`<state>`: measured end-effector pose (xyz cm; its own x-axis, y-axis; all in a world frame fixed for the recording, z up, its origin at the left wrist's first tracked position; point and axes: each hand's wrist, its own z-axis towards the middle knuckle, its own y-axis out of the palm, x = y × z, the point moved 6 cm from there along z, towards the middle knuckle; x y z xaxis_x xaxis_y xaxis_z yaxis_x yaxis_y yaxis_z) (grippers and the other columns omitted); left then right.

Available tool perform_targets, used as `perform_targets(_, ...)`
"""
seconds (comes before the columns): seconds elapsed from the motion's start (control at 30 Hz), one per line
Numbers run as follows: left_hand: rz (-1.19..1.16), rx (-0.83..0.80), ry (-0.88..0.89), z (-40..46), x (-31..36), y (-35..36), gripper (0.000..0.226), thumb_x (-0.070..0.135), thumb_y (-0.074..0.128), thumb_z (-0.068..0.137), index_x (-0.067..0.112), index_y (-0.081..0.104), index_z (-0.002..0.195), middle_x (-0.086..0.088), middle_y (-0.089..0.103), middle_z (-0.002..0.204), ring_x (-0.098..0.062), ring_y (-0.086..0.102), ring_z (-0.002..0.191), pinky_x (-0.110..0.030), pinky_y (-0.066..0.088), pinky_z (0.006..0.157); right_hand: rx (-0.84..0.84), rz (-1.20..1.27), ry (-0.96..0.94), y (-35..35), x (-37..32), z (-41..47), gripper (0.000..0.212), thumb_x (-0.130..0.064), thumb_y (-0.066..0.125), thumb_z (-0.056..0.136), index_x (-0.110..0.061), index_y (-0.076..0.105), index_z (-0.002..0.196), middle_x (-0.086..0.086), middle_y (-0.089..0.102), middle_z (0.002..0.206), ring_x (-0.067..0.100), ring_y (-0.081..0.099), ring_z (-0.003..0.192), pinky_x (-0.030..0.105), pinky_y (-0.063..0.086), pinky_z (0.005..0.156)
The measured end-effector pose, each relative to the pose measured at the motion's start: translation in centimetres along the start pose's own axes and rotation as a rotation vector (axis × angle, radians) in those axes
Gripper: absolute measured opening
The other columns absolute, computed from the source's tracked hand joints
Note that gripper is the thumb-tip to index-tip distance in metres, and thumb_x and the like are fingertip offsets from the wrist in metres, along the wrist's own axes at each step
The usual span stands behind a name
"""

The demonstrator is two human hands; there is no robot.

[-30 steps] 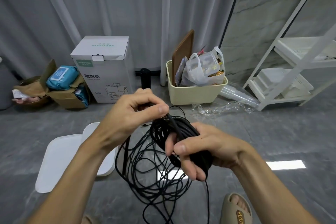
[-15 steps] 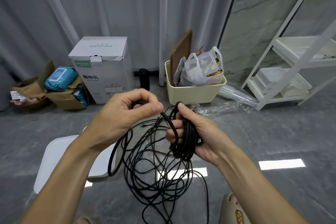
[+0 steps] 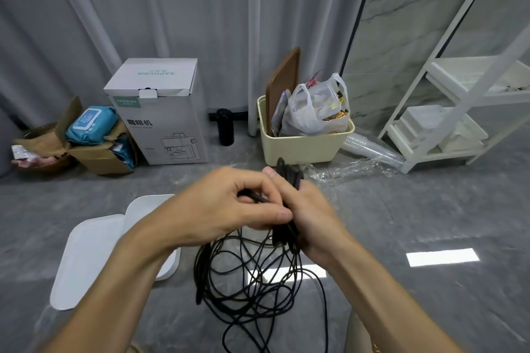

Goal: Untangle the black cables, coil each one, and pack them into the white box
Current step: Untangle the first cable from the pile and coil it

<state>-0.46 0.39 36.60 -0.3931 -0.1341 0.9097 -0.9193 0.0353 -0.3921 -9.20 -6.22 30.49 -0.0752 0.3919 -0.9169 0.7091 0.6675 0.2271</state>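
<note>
A tangle of black cables hangs from both hands down toward the grey floor. My right hand grips a coiled bundle of the cable, whose top loops stick up above the fingers. My left hand pinches a strand of the same cable and is pressed against the right hand. The white box lies on the floor at the left, partly hidden by my left forearm, with its white lid beside it.
At the back stand a white coffee-machine carton, a brown cardboard box with blue packs, a black bottle, a cream bin holding a plastic bag, and a white shelf rack. Clear plastic wrap lies nearby.
My left hand has moved right and met the right hand at the coil. The right hand has turned, lifting the bundle so its loops stand upright.
</note>
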Motion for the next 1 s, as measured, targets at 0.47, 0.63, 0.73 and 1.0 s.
perform_targets(0.47,-0.071,0.229,0.008,0.1,-2.3,-2.3,0.032,0.048,0.082,0.065,0.026,0.064,0.079,-0.005,0.054,0.060,-0.016,0.051,0.061,-0.023,0.043,0.061,-0.347,-0.003,0.244,2.2,0.5,-1.6,0.091,-0.080,0.027,0.088,0.007,0.053,0.100,0.004,0.039,0.042,0.015,0.027,0.031,0.023,0.036,0.041)
perform_targets(0.63,0.148,0.284,-0.038,-0.1,-2.9,-3.0,0.052,0.072,0.077,0.052,0.031,0.059,0.079,0.011,0.040,0.050,-0.003,0.037,0.049,-0.020,0.033,0.052,-0.472,-0.041,0.315,2.6,0.6,-2.1,0.082,-0.089,0.021,0.077,-0.012,0.049,0.076,0.002,0.031,0.040,0.013,0.022,0.029,0.017,0.029,0.037)
perform_targets(0.73,0.210,0.331,-0.034,-0.2,-3.1,-3.3,0.056,0.076,0.071,0.049,0.031,0.057,0.077,0.011,0.042,0.050,-0.004,0.038,0.048,-0.019,0.033,0.051,-0.538,-0.071,0.290,2.7,0.6,-2.5,0.075,-0.087,0.038,0.071,-0.013,0.053,0.077,-0.001,0.029,0.040,0.010,0.020,0.029,0.016,0.027,0.037)
perform_targets(1.0,-0.084,0.334,-0.074,0.3,-5.3,-3.0,0.051,0.064,0.045,0.094,0.021,0.067,0.081,0.003,0.064,0.071,-0.003,0.057,0.070,-0.022,0.044,0.072,-0.809,0.436,0.172,3.1,-0.3,-3.2,0.034,-0.032,0.069,0.087,-0.009,0.072,0.112,-0.010,0.044,0.036,0.000,0.039,0.027,0.015,0.031,0.032)
